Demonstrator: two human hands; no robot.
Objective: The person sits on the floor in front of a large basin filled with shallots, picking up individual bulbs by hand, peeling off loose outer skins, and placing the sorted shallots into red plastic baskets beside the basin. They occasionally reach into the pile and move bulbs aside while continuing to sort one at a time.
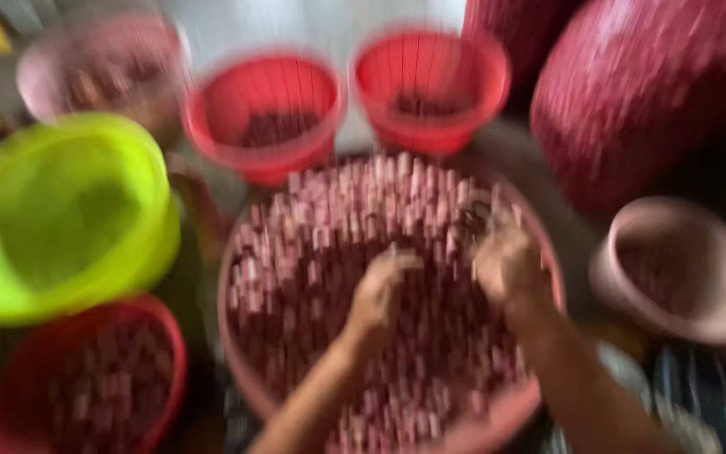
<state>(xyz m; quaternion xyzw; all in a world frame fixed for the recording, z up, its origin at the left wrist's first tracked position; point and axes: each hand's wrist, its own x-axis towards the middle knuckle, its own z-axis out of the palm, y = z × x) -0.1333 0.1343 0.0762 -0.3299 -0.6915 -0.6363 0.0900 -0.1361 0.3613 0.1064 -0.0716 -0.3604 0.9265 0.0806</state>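
Motion blur hides whether the fingers are spread or pinching anything. The left hand (377, 290) and right hand (504, 256) both rest on the heap of small pink-and-dark cylindrical pieces (329, 244) filling the wide pink basin (497, 412) — sorting by hand, seemingly. Around it stand two red baskets (264, 118) (428, 84), a lime-green tub (60, 210) and a pink pot (674, 269) — any next pick needs a steadier view.
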